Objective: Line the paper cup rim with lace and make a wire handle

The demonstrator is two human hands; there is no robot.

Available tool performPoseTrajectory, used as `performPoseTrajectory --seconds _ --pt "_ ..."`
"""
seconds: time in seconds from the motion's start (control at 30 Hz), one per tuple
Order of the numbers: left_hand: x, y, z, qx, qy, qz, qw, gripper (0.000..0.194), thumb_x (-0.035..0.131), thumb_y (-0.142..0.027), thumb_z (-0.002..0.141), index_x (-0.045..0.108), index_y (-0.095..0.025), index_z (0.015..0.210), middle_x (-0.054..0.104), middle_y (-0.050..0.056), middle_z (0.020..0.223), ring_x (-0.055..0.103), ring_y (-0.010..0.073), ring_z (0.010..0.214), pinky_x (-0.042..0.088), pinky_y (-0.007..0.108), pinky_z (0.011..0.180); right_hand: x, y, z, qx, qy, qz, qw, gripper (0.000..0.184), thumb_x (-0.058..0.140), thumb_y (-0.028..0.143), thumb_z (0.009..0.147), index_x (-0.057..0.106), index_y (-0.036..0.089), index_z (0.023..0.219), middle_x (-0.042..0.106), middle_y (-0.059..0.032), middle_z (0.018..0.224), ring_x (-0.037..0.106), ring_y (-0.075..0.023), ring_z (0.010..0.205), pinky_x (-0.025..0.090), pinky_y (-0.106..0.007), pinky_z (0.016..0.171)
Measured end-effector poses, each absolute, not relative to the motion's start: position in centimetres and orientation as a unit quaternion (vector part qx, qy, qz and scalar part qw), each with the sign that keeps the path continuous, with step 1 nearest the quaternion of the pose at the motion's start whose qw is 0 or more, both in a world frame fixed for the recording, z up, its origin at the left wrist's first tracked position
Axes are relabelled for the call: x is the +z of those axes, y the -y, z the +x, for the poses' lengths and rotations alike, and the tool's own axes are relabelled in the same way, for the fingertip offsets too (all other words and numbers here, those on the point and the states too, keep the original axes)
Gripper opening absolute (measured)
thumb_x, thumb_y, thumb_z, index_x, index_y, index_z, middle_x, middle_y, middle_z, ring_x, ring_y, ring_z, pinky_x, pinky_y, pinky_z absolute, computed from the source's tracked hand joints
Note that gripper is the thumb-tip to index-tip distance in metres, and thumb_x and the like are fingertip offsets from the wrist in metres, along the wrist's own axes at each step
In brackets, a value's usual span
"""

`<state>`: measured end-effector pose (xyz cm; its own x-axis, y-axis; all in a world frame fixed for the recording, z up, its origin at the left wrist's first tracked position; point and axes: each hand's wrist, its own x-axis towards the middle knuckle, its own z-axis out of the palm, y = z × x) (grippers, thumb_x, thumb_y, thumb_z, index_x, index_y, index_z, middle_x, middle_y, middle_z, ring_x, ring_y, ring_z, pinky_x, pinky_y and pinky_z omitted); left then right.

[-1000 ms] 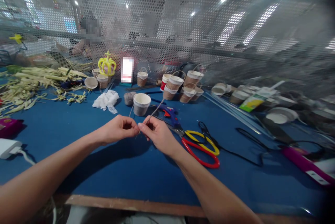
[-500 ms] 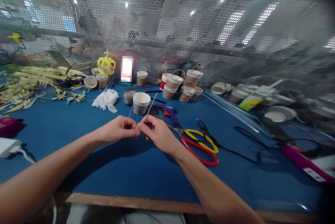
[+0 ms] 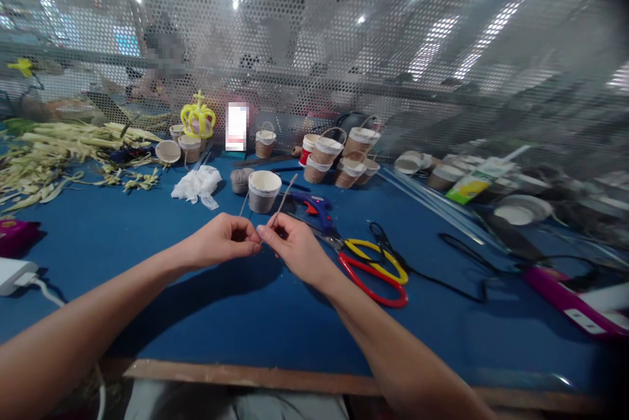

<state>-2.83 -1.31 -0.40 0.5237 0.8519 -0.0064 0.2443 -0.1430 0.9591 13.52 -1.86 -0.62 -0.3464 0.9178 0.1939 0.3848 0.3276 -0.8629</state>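
Note:
My left hand (image 3: 227, 238) and my right hand (image 3: 291, 240) meet fingertip to fingertip above the table, each closed in a pinch. A thin grey-brown cord (image 3: 286, 195) sticks up stiffly from my right fingers. Another thin length of cord (image 3: 244, 204) rises by my left fingers; whether both are one piece is hidden by the hands. Just beyond them stands a small white-lined cup (image 3: 264, 192), its outside wrapped in grey, beside a ball of grey yarn (image 3: 241, 180).
Right of my hands lie red-and-yellow-handled scissors (image 3: 374, 270) and a blue glue gun (image 3: 317, 208). Crumpled white tissue (image 3: 197, 185) is at left, near pale dried husks (image 3: 59, 151). Twine-wrapped cups (image 3: 328, 151) line the back before a perforated metal screen (image 3: 295, 46).
Both hands keep their pinch on the cord, with the fingertips shifting only slightly. The whole view has moved a little.

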Motion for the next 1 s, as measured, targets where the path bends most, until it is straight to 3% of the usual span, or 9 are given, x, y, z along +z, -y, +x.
performPoseTrajectory --seconds 0.3,0.57,0.9,1.0 --pt "-0.46 1.29 -3.07 0.273 -0.374 0.683 0.565 0.022 0.058 -0.032 0.07 0.056 -0.011 0.064 0.049 -0.004 0.056 0.037 0.0058 0.052 0.029 0.019 0.05 -0.06 2.02 13.56 0.488 0.702 -0.385 0.348 0.026 0.054 0.042 0.075 0.049 0.017 0.072 0.049 0.0024 0.065 0.043 -0.0078 0.05 0.038 -0.022 0.047" --pt "-0.13 1.14 -3.26 0.265 -0.379 0.736 0.495 0.018 0.052 -0.027 0.073 0.053 -0.012 0.063 0.046 -0.005 0.057 0.037 0.0064 0.053 0.03 0.019 0.052 -0.62 1.67 13.58 0.403 0.726 -0.422 0.364 0.022 0.049 0.034 0.08 0.047 0.017 0.066 0.045 0.0041 0.058 0.041 -0.0077 0.047 0.034 -0.022 0.046" --pt "-0.8 1.28 -2.71 0.277 -0.405 0.72 0.492 0.021 0.055 -0.03 0.069 0.049 -0.013 0.059 0.043 -0.005 0.054 0.035 0.0062 0.051 0.028 0.019 0.048 -0.98 1.8 13.09 0.337 0.738 -0.451 0.371 0.024 0.051 0.031 0.078 0.044 0.017 0.06 0.045 0.0032 0.056 0.04 -0.0096 0.053 0.034 -0.023 0.052" --pt "-0.75 1.29 -2.63 0.271 -0.407 0.704 0.515 0.021 0.058 -0.031 0.067 0.051 -0.012 0.059 0.043 -0.006 0.052 0.034 0.006 0.05 0.027 0.019 0.047 -0.86 1.92 13.02 0.367 0.731 -0.442 0.368 0.023 0.053 0.034 0.077 0.045 0.018 0.063 0.047 0.0028 0.058 0.042 -0.0101 0.055 0.035 -0.023 0.051"
